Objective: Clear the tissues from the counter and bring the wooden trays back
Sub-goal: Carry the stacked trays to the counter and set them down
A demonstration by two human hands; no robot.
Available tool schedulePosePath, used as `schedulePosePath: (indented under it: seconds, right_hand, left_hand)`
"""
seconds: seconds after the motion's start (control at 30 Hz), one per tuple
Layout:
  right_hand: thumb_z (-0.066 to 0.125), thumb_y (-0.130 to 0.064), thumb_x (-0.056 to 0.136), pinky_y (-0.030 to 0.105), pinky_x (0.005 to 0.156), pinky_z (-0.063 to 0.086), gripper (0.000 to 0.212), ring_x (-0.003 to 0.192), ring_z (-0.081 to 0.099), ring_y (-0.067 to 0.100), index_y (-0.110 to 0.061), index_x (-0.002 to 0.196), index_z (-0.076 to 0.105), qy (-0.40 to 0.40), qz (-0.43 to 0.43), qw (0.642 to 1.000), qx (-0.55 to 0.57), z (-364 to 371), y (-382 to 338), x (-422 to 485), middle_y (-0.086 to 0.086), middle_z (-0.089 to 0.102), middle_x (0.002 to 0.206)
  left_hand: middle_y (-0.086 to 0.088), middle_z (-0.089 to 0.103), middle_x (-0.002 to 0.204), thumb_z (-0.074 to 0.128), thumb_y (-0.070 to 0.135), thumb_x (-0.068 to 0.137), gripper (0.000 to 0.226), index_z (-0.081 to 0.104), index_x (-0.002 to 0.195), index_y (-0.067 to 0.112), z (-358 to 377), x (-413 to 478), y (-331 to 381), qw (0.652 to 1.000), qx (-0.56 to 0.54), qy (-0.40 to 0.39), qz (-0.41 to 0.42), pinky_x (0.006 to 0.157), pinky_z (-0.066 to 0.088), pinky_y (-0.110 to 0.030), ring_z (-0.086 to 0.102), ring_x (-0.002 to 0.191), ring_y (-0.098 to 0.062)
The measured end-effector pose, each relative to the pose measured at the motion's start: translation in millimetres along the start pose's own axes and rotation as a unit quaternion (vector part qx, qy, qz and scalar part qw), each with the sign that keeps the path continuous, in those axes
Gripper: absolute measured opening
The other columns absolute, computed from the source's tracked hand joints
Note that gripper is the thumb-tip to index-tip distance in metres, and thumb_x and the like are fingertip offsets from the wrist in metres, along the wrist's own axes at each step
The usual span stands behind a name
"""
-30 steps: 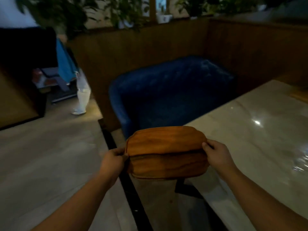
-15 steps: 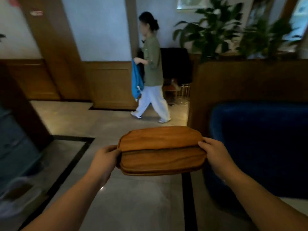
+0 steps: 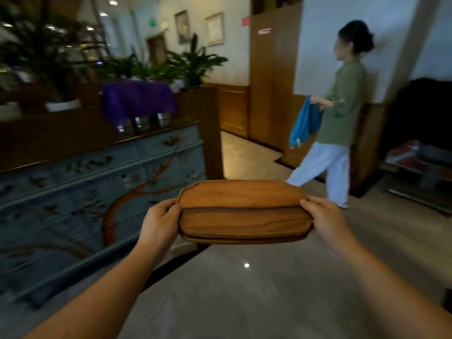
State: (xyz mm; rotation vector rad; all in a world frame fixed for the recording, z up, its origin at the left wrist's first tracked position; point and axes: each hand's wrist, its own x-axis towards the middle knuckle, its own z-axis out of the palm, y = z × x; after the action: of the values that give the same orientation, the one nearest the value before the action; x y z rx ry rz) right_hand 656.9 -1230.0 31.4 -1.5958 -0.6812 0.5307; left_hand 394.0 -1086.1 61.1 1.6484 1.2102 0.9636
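Observation:
A stack of wooden trays, brown with rounded corners, is held level in front of me at chest height, above the floor. My left hand grips the stack's left end, thumb on top. My right hand grips its right end the same way. At least two trays lie one on the other; the top one sits shifted toward the far side. No tissues are in view.
A blue painted cabinet with a dark wooden top runs along my left, with a purple cloth and plants on and behind it. A person carrying a blue cloth walks ahead on the right. Polished tile floor lies ahead.
My view has swung left, from the blue sofa and marble table to the hallway and blue cabinet. The trays stay in both hands. The person now appears on my right.

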Motion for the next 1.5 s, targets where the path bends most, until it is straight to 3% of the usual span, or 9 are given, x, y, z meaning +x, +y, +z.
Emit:
schedulePosePath:
  seconds: [0.1,0.33,0.53,0.73,0.9,1.07,1.2,1.37,1.5]
  right_hand:
    - [0.056,-0.02,0.092,0.039,0.071,0.04,0.027,0.076,0.057,0.03,0.001,0.083,0.069,-0.048,-0.015,0.999,0.02,46,-9,41,0.038,0.064,0.088]
    - [0.053,-0.033,0.093,0.036,0.066,0.042,0.037,0.072,0.059,0.026,-0.031,0.062,0.074,-0.209,-0.04,0.977,0.026,193,-18,104,-0.008,0.066,0.056]
    - [0.054,-0.043,0.08,0.056,0.081,0.051,0.045,0.092,0.063,0.047,-0.001,0.091,0.068,-0.292,-0.047,0.955,0.034,341,-24,135,0.031,0.067,0.095]
    - [0.054,-0.021,0.094,0.042,0.073,0.047,0.03,0.081,0.064,0.041,-0.006,0.074,0.071,-0.276,-0.026,0.96,0.041,481,-31,164,0.025,0.066,0.084]
    - [0.052,-0.022,0.095,0.047,0.077,0.051,0.029,0.088,0.066,0.046,0.002,0.094,0.069,-0.287,-0.018,0.957,0.046,574,-45,191,0.028,0.07,0.092]
    - [0.052,-0.02,0.094,0.058,0.083,0.053,0.026,0.093,0.065,0.048,-0.002,0.091,0.071,-0.296,-0.009,0.954,0.054,644,-52,224,0.032,0.069,0.099]
    - [0.054,-0.018,0.093,0.045,0.072,0.048,0.027,0.09,0.063,0.053,0.007,0.093,0.065,-0.307,-0.031,0.95,0.051,705,-52,269,0.039,0.064,0.1]
    - [0.052,-0.013,0.095,0.038,0.067,0.047,0.025,0.073,0.065,0.031,-0.009,0.083,0.074,-0.329,-0.014,0.942,0.063,785,-54,337,0.015,0.07,0.079]
    - [0.053,-0.014,0.094,0.044,0.073,0.049,0.026,0.082,0.066,0.04,-0.012,0.08,0.075,-0.344,-0.01,0.937,0.053,858,-63,403,0.023,0.072,0.089]
  left_hand:
    - [-0.002,0.071,0.085,0.048,0.025,0.094,0.025,0.071,0.084,0.028,-24,28,-16,0.998,-0.009,0.062,-0.029,0.077,0.056,-0.048,0.066,0.08,-0.023]
    - [-0.006,0.07,0.086,0.046,0.037,0.095,0.027,0.068,0.099,0.021,-99,78,-62,0.975,-0.023,0.203,-0.091,0.073,0.056,-0.05,0.066,0.079,-0.028]
    - [-0.002,0.069,0.09,0.052,0.032,0.093,0.023,0.067,0.105,0.02,-181,136,-122,0.951,-0.025,0.289,-0.106,0.074,0.059,-0.046,0.066,0.083,-0.022]
    - [-0.004,0.069,0.082,0.052,0.025,0.095,0.017,0.068,0.095,0.022,-267,218,-167,0.947,-0.031,0.299,-0.112,0.069,0.055,-0.044,0.064,0.075,-0.023]
    - [0.002,0.069,0.085,0.051,0.024,0.095,0.018,0.067,0.101,0.021,-331,283,-186,0.951,-0.008,0.288,-0.11,0.065,0.052,-0.028,0.064,0.077,-0.013]
    - [0.001,0.068,0.082,0.048,0.024,0.097,0.018,0.066,0.096,0.025,-368,345,-199,0.954,-0.013,0.274,-0.119,0.069,0.052,-0.033,0.063,0.074,-0.014]
    - [0.0,0.07,0.086,0.049,0.023,0.097,0.019,0.066,0.103,0.022,-391,409,-214,0.955,-0.01,0.274,-0.115,0.062,0.048,-0.024,0.066,0.077,-0.013]
    - [-0.002,0.073,0.088,0.05,0.024,0.096,0.022,0.07,0.105,0.02,-414,509,-238,0.95,0.0,0.285,-0.127,0.075,0.056,-0.036,0.069,0.083,-0.02]
    - [0.001,0.073,0.089,0.051,0.023,0.095,0.024,0.07,0.109,0.016,-433,597,-255,0.947,0.019,0.295,-0.128,0.066,0.051,-0.026,0.068,0.081,-0.014]
